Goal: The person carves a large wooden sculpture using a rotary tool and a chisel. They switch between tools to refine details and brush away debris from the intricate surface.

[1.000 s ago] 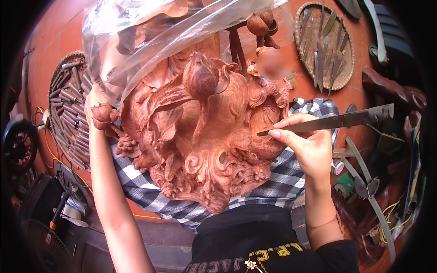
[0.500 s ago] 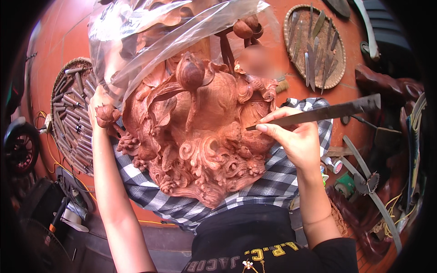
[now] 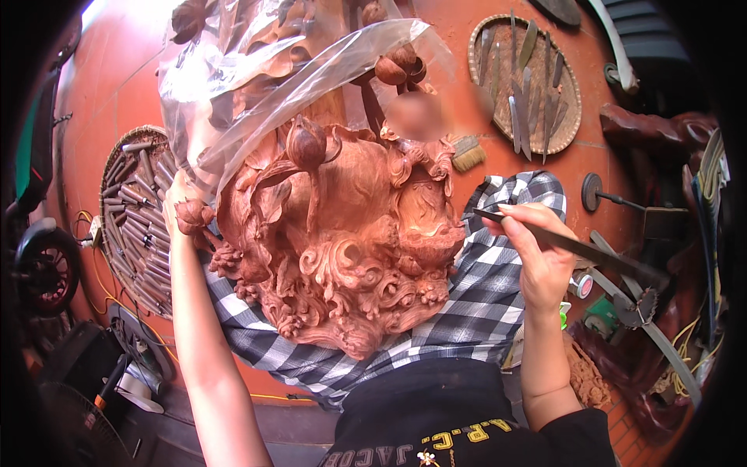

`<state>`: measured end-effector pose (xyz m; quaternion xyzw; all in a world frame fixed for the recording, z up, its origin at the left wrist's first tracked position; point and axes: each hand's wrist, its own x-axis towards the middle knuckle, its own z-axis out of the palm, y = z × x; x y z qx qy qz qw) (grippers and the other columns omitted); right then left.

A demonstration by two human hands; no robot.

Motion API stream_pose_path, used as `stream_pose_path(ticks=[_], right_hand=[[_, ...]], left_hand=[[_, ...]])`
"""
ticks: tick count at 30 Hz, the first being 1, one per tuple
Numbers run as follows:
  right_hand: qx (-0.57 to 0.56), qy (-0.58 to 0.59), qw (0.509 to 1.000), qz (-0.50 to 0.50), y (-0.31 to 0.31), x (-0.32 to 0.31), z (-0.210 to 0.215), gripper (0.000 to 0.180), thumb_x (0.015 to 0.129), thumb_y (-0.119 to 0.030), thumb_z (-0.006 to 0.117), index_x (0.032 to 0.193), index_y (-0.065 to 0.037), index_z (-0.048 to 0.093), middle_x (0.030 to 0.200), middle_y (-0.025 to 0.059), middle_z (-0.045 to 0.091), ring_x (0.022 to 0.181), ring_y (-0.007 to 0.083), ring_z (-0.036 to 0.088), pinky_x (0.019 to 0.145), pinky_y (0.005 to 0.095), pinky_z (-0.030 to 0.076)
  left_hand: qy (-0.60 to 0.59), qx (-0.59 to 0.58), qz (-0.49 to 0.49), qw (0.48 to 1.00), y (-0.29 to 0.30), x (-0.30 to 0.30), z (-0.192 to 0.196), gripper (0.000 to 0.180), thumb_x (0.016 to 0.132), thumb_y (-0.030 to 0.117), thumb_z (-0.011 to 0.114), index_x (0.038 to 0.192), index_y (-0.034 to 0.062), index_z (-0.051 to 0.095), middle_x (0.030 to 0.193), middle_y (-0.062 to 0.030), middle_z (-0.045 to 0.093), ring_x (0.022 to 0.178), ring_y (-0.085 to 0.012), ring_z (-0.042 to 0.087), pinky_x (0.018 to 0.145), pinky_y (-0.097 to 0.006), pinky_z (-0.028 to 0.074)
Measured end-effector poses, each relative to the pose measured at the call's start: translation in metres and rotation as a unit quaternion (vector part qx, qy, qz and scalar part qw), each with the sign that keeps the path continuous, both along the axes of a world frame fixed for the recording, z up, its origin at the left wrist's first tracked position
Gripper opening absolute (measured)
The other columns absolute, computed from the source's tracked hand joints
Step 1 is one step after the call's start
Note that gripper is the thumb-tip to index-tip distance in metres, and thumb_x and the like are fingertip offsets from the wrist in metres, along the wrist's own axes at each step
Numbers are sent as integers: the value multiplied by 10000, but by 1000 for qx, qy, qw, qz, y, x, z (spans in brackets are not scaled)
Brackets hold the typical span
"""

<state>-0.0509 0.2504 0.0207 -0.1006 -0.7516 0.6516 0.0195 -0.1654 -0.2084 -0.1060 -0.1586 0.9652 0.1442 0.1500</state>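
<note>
A reddish-brown wood carving [image 3: 342, 194], with lotus buds, leaves and scrolling waves, rests on a black-and-white checked cloth [image 3: 498, 272] over my lap. Clear plastic sheet [image 3: 311, 74] drapes its far part. My left hand [image 3: 183, 193] is at the carving's left side, by a carved bud [image 3: 193, 215]; its fingers are mostly hidden. To the right of the carving, my right hand [image 3: 537, 245] pinches a long, dark, flat carving blade [image 3: 595, 253]. The narrow tip points left, apart from the wood, and the wider end reaches out to the right.
On the left stands a round woven basket [image 3: 109, 226] of many cylindrical-handled tools. A second woven tray [image 3: 572, 128] at the far right holds several flat blades. A brush [image 3: 468, 153] lies on the red tile floor near it. Metal bars [image 3: 661, 350] and cords lie at right.
My right hand has drawn the blade right, off the carving's surface, and its outer end has swung nearer to me. The view has shifted slightly; my left hand stays by the carved bud.
</note>
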Motion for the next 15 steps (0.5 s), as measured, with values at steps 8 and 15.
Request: stream_pose_path(ticks=[8, 15], right_hand=[[159, 105, 982, 20, 3, 20, 6, 209, 881, 79, 615, 1074, 49, 689, 988, 158, 680, 867, 209, 701, 788, 300, 568], [75, 67, 995, 13, -8, 19, -2, 103, 790, 48, 751, 885, 35, 715, 870, 100, 718, 825, 173, 686, 744, 276, 540]], left_hand=[[13, -21, -12, 1000, -9, -7, -7, 431, 768, 285, 704, 1137, 91, 596, 999, -210, 706, 994, -392, 672, 770, -464, 520], [15, -50, -17, 999, -8, -6, -5, 418, 772, 280, 700, 1132, 94, 598, 1006, -206, 706, 1001, -381, 674, 771, -459, 521]])
